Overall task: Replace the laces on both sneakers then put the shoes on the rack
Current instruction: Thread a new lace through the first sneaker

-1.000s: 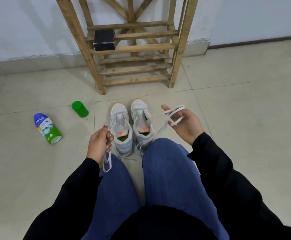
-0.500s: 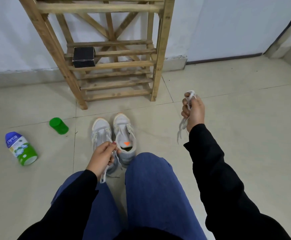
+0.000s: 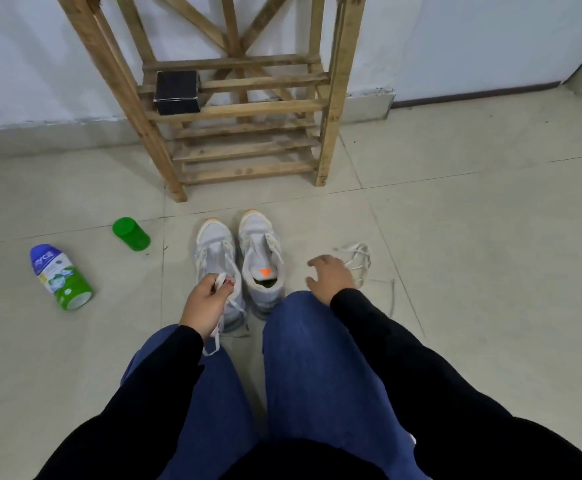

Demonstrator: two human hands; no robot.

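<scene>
- The floor (image 3: 490, 237) is laid with large pale, glossy tiles, with thin dark joint lines between them.
- A white wall (image 3: 23, 64) runs across the back.
- A pale skirting (image 3: 57, 136) runs along its foot on the left, and a thin dark strip (image 3: 473, 95) on the right.
- A bare wooden slatted rack (image 3: 338, 98) stands on the floor against the wall.
- The light is soft and even, with faint shadows.

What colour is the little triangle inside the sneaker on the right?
Orange. The triangle in that sneaker shows best in the head view.
</scene>
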